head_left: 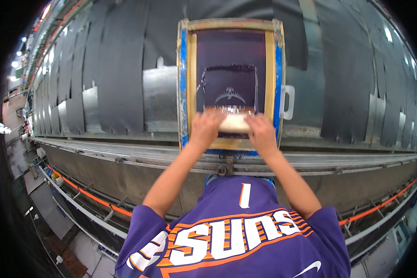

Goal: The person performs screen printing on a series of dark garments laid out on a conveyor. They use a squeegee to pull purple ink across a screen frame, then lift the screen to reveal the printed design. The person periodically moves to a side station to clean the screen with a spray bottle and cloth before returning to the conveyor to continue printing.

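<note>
A screen-printing frame (184,69) with blue edges and tape borders holds dark mesh (229,46) with a pale arched design (230,96). Across the mesh's lower part lies a cream-coloured squeegee (235,123), with a line of wet, glossy ink (229,110) along its far edge. My left hand (206,127) grips the squeegee's left end and my right hand (262,132) its right end, fingers bent over it. A white handle (287,102) juts from the frame's right side.
Long benches covered with dark, overlapping sheets (120,78) run left and right of the frame. A metal rail (319,162) runs along the near edge, in front of my body. An orange rail (92,194) lies lower at the left, with another at the right.
</note>
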The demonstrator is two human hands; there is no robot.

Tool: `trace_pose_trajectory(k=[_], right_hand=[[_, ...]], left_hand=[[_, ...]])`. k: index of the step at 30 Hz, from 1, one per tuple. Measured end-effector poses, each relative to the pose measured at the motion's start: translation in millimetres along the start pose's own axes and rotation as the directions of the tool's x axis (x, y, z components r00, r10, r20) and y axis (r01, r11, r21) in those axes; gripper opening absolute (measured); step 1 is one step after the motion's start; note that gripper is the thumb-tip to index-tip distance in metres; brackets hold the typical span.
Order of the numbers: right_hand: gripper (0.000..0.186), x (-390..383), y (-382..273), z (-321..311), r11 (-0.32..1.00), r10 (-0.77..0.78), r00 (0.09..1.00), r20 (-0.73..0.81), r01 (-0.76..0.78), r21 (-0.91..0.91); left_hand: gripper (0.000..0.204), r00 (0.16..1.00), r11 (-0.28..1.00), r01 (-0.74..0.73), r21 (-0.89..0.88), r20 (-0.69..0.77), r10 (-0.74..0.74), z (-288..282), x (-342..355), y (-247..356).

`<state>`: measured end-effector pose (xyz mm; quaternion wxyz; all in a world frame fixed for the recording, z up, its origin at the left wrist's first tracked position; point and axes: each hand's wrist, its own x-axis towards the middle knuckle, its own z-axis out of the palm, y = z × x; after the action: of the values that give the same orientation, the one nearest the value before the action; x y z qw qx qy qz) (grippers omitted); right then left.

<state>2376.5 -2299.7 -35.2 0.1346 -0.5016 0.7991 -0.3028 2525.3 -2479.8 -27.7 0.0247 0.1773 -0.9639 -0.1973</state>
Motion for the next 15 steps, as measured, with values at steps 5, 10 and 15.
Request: trace_pose_trajectory(k=[5,10,15], right_hand=[[0.039,-9.8,-8.4,-33.0,0.906,-0.009,0.995,0.096,-0.033,0.422],[0.041,34.5,111.3,-39.0,0.916,0.401,0.802,-0.443,-0.334,0.224],[0.033,61.2,168.0,-12.7,0.786,0.542,0.821,-0.178,-0.422,0.451]], left_hand=[[0.051,0.999,1.000,-0.012,-0.001,-0.039,0.012,0.2,-46.6,9.2],[0.048,0.998,0.999,0.034,-0.043,-0.059,-0.036,6.1,-53.4,18.3],[0.058,0.996,0.995,0.085,-0.043,0.013,-0.085,4.9,-56.3,30.2]])
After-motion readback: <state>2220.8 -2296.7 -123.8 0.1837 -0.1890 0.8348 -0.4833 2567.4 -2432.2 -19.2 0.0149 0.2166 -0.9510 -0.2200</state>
